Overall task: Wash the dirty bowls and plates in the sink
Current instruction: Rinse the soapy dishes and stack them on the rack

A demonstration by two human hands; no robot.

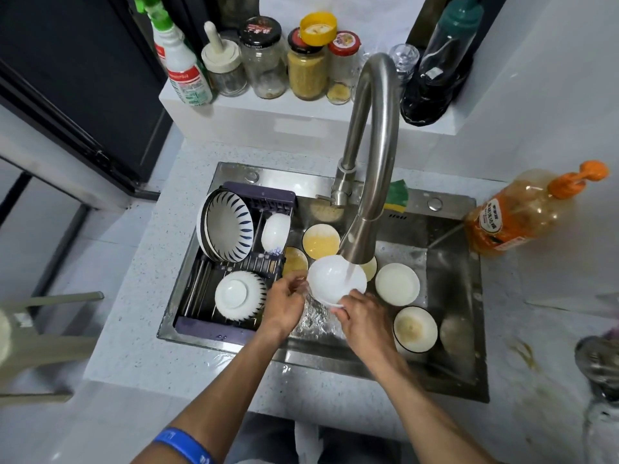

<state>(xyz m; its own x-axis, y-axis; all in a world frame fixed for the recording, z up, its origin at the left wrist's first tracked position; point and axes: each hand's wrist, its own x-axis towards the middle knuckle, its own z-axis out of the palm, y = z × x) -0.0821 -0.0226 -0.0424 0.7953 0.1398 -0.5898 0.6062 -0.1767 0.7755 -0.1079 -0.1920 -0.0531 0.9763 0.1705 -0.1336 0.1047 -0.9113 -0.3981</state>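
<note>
A small white bowl is under the running tap, with water pouring into it. My left hand grips its left rim and my right hand grips its near right edge. Several dirty bowls lie in the steel sink: a yellow-stained one, a milky one and a dark-rimmed one. On the left a purple drying rack holds a blue-patterned plate, a small white bowl and an upturned bowl.
An orange dish-soap bottle stands on the counter right of the sink. A green and yellow sponge lies behind the tap. Jars and a spray bottle line the shelf at the back. A metal object sits at the right edge.
</note>
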